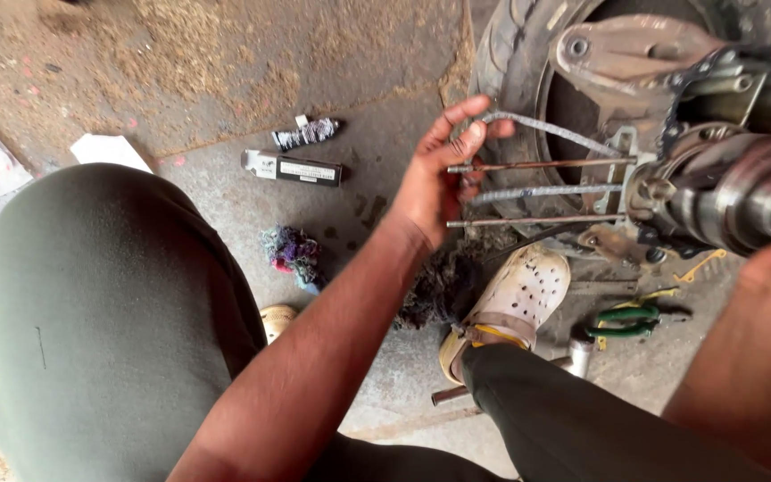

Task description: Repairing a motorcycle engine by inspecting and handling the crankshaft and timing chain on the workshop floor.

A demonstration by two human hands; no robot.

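A person's left hand (439, 178) reaches across to a set of long studs (537, 165) that jut from a greasy engine casing (733, 192), thumb and forefinger pinching the tip of the upper stud while the other fingers curl loosely around the rods below. The right hand is out of frame; only its forearm (760, 357) shows at the lower right, so its grip cannot be told. A drive chain (689, 85) hangs over the casing, with a worn tyre (515, 62) just behind the studs. On the concrete floor (225, 80) below, green-handled pliers (631, 319) lie beside a perforated white clog (515, 299) on the person's foot. Further left, a wad of coloured rags (292, 254), a dark oblong box (292, 168) and a striped cloth scrap (307, 134) lie well apart from the studs.
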